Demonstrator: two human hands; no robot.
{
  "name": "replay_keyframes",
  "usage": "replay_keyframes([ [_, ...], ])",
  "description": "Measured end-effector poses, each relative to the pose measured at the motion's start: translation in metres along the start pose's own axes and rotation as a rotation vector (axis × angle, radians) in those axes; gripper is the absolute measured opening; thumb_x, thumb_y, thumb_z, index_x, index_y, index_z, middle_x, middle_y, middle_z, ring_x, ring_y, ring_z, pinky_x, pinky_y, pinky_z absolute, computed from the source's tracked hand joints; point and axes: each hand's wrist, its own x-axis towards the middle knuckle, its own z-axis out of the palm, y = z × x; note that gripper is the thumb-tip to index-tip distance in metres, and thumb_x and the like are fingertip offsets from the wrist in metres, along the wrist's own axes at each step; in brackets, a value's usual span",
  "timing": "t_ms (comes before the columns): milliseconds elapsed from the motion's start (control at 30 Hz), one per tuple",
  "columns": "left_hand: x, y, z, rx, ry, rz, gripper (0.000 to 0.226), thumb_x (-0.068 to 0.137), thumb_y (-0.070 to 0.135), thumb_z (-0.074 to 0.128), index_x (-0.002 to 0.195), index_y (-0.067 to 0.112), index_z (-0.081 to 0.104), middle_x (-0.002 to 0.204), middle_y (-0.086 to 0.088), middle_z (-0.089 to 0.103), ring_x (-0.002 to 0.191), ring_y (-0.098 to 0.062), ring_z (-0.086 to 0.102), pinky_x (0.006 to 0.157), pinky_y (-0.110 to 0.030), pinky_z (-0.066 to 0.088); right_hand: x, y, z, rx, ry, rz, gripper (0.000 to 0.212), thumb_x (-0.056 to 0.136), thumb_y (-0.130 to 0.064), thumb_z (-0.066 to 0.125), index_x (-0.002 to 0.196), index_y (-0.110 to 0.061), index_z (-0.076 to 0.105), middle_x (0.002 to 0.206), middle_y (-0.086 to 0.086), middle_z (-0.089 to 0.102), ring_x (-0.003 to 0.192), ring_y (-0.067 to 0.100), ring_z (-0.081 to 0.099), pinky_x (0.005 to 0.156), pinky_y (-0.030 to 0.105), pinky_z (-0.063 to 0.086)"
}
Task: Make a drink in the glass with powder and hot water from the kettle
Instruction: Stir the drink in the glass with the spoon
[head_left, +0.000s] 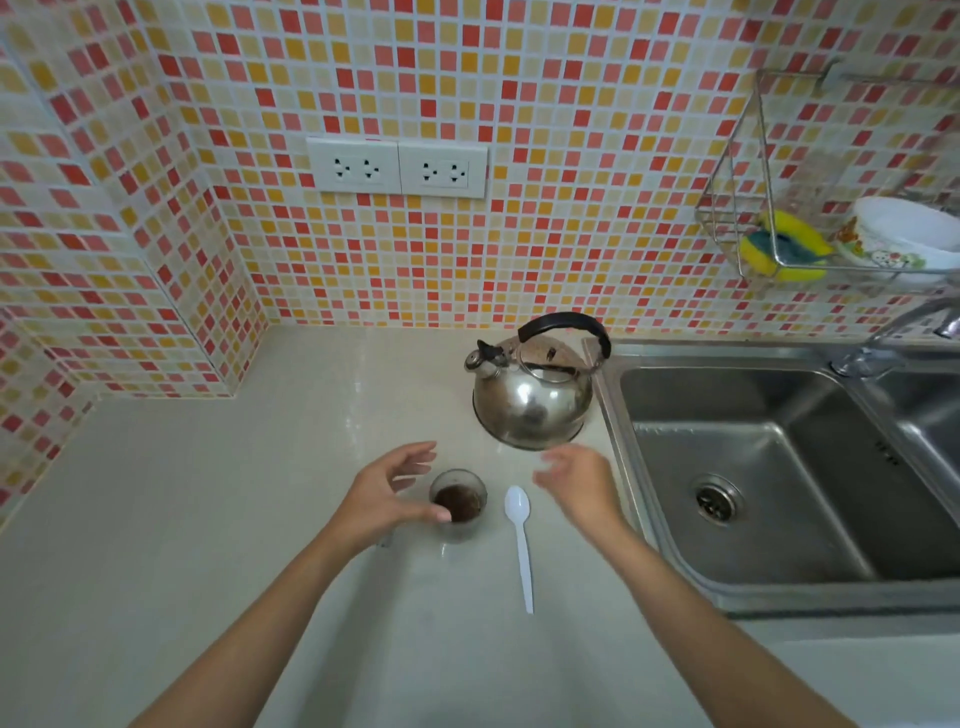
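Observation:
A small clear glass (460, 501) with dark brown powder at its bottom stands on the pale counter. My left hand (387, 493) is at its left side, fingers spread, the thumb touching or nearly touching the rim. A white plastic spoon (521, 540) lies just right of the glass, bowl pointing away from me. My right hand (576, 480) hovers open right of the spoon, holding nothing. Behind both hands stands a shiny steel kettle (532, 395) with a black handle, its spout pointing left.
A steel sink (779, 467) with a tap fills the right side, close to the kettle. A wire rack (769, 244) on the tiled wall holds a yellow sponge and a white bowl. Two wall sockets (397, 167) sit above the counter (208, 493).

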Motion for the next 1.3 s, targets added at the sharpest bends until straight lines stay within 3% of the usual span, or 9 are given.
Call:
replay_keyframes([
  [167, -0.011, -0.026, 0.020, -0.007, -0.014, -0.031, 0.088, 0.045, 0.010, 0.094, 0.125, 0.023, 0.059, 0.122, 0.000, 0.065, 0.115, -0.015, 0.060, 0.105, -0.029, 0.044, -0.051, 0.049, 0.043, -0.157, -0.090, 0.190, 0.026, 0.073, -0.020, 0.076, 0.096, -0.013, 0.068, 0.098, 0.004, 0.071, 0.085, 0.022, 0.066, 0.069, 0.025, 0.047],
  [267, -0.010, -0.031, 0.025, -0.047, 0.044, -0.043, 0.079, 0.048, 0.003, 0.092, 0.120, 0.022, 0.062, 0.118, 0.000, 0.067, 0.112, -0.017, 0.061, 0.103, -0.028, 0.045, -0.067, 0.056, 0.054, -0.183, -0.053, 0.228, 0.021, 0.075, -0.018, 0.072, 0.094, -0.013, 0.065, 0.090, 0.002, 0.068, 0.076, 0.022, 0.064, 0.066, 0.028, 0.049],
  [400, -0.007, -0.033, 0.029, -0.103, 0.073, -0.043, 0.073, 0.050, -0.001, 0.090, 0.114, 0.023, 0.064, 0.115, 0.000, 0.068, 0.111, -0.019, 0.061, 0.100, -0.026, 0.045, -0.073, 0.058, 0.061, -0.224, -0.026, 0.244, 0.011, 0.078, -0.013, 0.064, 0.087, -0.009, 0.065, 0.090, 0.007, 0.071, 0.080, 0.027, 0.068, 0.061, 0.028, 0.048],
  [667, -0.006, -0.041, 0.032, -0.220, 0.073, -0.063, 0.068, 0.050, -0.003, 0.088, 0.104, 0.031, 0.068, 0.113, 0.009, 0.069, 0.111, -0.012, 0.062, 0.099, -0.023, 0.044, -0.070, 0.058, 0.054, -0.035, 0.100, 0.298, 0.009, 0.076, -0.010, 0.062, 0.074, -0.018, 0.067, 0.081, 0.006, 0.072, 0.073, 0.027, 0.067, 0.062, 0.029, 0.051],
  [733, -0.006, -0.043, 0.032, -0.242, 0.065, -0.071, 0.068, 0.049, -0.004, 0.088, 0.104, 0.030, 0.068, 0.113, 0.010, 0.070, 0.111, -0.007, 0.063, 0.098, -0.020, 0.045, -0.071, 0.055, 0.044, 0.166, 0.195, 0.241, 0.017, 0.075, -0.005, 0.064, 0.066, -0.019, 0.064, 0.071, 0.008, 0.070, 0.062, 0.026, 0.067, 0.061, 0.035, 0.054],
  [833, -0.004, -0.043, 0.031, -0.262, 0.055, -0.088, 0.068, 0.048, -0.004, 0.089, 0.102, 0.031, 0.068, 0.111, 0.012, 0.071, 0.106, 0.001, 0.065, 0.089, -0.011, 0.047, -0.072, 0.041, 0.019, 0.443, 0.280, 0.074, 0.028, 0.077, 0.002, 0.067, 0.062, -0.021, 0.068, 0.060, 0.006, 0.066, 0.047, 0.016, 0.063, 0.050, 0.025, 0.048],
  [1033, -0.001, -0.044, 0.031, -0.293, 0.024, -0.073, 0.072, 0.051, -0.010, 0.085, 0.113, 0.023, 0.067, 0.118, 0.002, 0.069, 0.111, -0.006, 0.063, 0.088, -0.008, 0.049, -0.077, -0.015, -0.019, 0.567, 0.334, -0.340, 0.019, 0.085, -0.003, 0.064, 0.079, -0.021, 0.068, 0.067, -0.003, 0.066, 0.057, 0.003, 0.059, 0.054, 0.011, 0.046],
  [1133, 0.001, -0.043, 0.029, -0.303, 0.012, -0.060, 0.074, 0.051, -0.014, 0.083, 0.118, 0.011, 0.065, 0.119, -0.005, 0.069, 0.110, -0.011, 0.065, 0.086, -0.011, 0.050, -0.074, -0.035, -0.013, 0.406, 0.176, -0.466, 0.015, 0.082, -0.004, 0.066, 0.077, -0.018, 0.070, 0.067, -0.010, 0.067, 0.058, 0.001, 0.057, 0.055, 0.015, 0.047],
  [1300, 0.003, -0.040, 0.028, -0.311, -0.005, -0.058, 0.073, 0.052, -0.017, 0.081, 0.119, 0.005, 0.063, 0.117, -0.008, 0.070, 0.106, -0.016, 0.067, 0.084, -0.014, 0.052, -0.062, -0.044, 0.031, 0.013, -0.062, -0.546, 0.011, 0.084, -0.007, 0.063, 0.082, -0.011, 0.072, 0.078, 0.002, 0.067, 0.062, 0.006, 0.054, 0.062, 0.019, 0.043],
])
